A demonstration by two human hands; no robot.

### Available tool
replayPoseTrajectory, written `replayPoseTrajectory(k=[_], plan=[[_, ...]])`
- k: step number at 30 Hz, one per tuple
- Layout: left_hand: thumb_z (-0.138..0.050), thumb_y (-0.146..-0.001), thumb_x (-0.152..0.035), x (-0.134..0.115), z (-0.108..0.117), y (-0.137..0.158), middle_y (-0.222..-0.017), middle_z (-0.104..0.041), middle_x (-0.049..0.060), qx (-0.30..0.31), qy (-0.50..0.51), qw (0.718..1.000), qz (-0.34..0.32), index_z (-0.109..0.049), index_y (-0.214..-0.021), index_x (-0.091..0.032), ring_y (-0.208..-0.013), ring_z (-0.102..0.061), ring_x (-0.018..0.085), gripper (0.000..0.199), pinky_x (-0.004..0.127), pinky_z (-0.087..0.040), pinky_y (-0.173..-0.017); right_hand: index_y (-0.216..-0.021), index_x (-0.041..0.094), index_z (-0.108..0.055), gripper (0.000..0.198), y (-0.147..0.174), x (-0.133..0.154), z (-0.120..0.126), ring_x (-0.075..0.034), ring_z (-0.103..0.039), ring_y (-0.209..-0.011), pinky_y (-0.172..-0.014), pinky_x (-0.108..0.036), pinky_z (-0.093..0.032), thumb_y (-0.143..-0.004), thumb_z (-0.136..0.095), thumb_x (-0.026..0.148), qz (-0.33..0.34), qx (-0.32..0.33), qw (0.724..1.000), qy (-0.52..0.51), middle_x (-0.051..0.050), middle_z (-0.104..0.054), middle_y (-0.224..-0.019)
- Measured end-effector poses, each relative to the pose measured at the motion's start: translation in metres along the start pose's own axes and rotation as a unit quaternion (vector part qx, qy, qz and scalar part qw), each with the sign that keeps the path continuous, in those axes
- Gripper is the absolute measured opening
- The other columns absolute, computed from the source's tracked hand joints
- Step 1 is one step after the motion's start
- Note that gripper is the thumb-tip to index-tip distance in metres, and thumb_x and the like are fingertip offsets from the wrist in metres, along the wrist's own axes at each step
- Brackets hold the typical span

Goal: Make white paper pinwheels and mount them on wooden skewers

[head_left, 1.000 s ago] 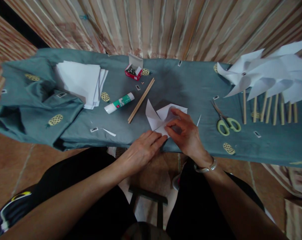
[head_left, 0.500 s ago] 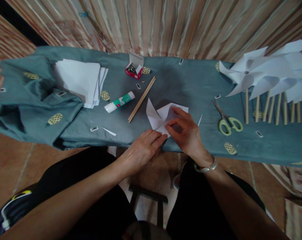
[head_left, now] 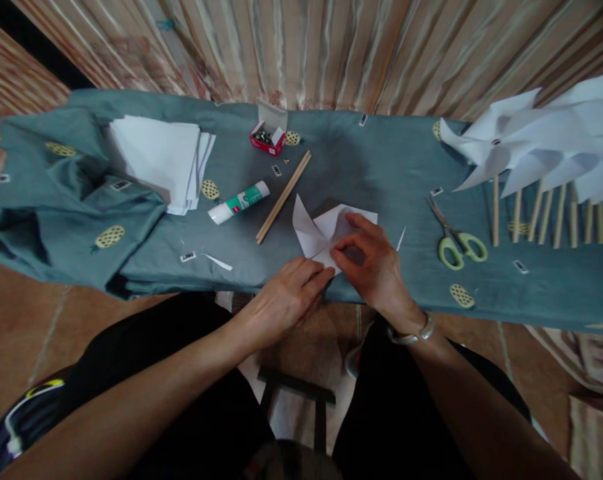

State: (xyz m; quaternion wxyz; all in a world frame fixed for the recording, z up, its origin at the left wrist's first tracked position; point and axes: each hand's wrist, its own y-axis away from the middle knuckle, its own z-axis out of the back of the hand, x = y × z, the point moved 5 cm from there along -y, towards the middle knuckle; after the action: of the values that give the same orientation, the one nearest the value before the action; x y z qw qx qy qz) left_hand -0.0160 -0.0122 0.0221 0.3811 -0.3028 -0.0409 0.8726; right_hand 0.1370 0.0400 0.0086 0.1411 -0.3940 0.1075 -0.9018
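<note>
A white paper pinwheel [head_left: 308, 235] with curled-in corners lies at the front edge of the cloth-covered table. My left hand [head_left: 292, 293] is closed at its near edge, fingers pressing the paper. My right hand [head_left: 372, 263] grips a folded part of the paper between thumb and fingers, covering some of it. Just beyond and to the left lie two thin wooden sticks [head_left: 284, 198] side by side. Left of them is a glue stick [head_left: 238, 202] with a white and green body. An opened red box of small metal pins [head_left: 268, 137] stands farther back.
Green-handled scissors [head_left: 456, 243] lie to the right. Several finished paper pinwheels [head_left: 541, 147] on wooden sticks rest at the far right. A stack of white paper sheets [head_left: 156, 157] sits at the left, by the bunched tablecloth [head_left: 71, 207]. Paper scraps [head_left: 217, 261] lie near the front edge.
The view shifts very slightly. Both hands keep nearly the same hold on the paper pinwheel, and nothing on the table has visibly moved.
</note>
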Motion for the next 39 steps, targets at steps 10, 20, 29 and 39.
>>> replayPoseTrajectory(k=[10,20,29,39], plan=[[-0.048,-0.094,-0.011,0.001,-0.001,0.0,-0.109,-0.061,0.012,0.011,-0.005,1.0,0.012,-0.05,-0.128,-0.01,-0.099,-0.058,0.022,0.034,0.039,-0.057,-0.086,-0.081,0.023,-0.068,0.005,0.001,0.001,0.0,-0.028,-0.056,-0.124,-0.105,-0.052,-0.046,-0.082,-0.064,0.021,-0.003,0.001,1.0,0.001,-0.007,-0.06,-0.135],[-0.046,-0.095,-0.013,0.001,0.001,-0.002,-0.107,-0.06,0.014,0.007,-0.004,1.0,0.005,-0.051,-0.127,-0.006,-0.097,-0.058,0.023,0.033,0.038,-0.058,-0.082,-0.09,0.025,-0.069,0.012,0.005,0.006,-0.003,-0.026,-0.053,-0.128,-0.108,-0.048,-0.045,-0.088,-0.059,0.019,0.047,-0.004,0.998,0.044,-0.005,-0.056,-0.139],[-0.046,-0.096,-0.013,0.002,0.0,-0.003,-0.105,-0.061,0.013,0.011,0.004,1.0,0.008,-0.052,-0.125,-0.007,-0.095,-0.057,0.023,0.031,0.038,-0.058,-0.079,-0.103,0.021,-0.069,0.024,0.009,0.02,-0.004,-0.027,-0.045,-0.134,-0.11,-0.045,-0.044,-0.095,-0.047,0.018,0.117,0.043,0.982,0.142,-0.008,-0.049,-0.145],[-0.042,-0.097,-0.015,0.004,0.001,-0.003,-0.112,-0.06,0.012,0.011,-0.002,1.0,0.028,-0.054,-0.123,-0.013,-0.099,-0.061,0.021,0.03,0.035,-0.059,-0.082,-0.106,0.017,-0.065,0.026,0.015,0.026,-0.018,-0.026,-0.046,-0.131,-0.102,-0.042,-0.047,-0.094,-0.044,0.01,0.136,0.064,0.959,0.24,-0.012,-0.055,-0.143]])
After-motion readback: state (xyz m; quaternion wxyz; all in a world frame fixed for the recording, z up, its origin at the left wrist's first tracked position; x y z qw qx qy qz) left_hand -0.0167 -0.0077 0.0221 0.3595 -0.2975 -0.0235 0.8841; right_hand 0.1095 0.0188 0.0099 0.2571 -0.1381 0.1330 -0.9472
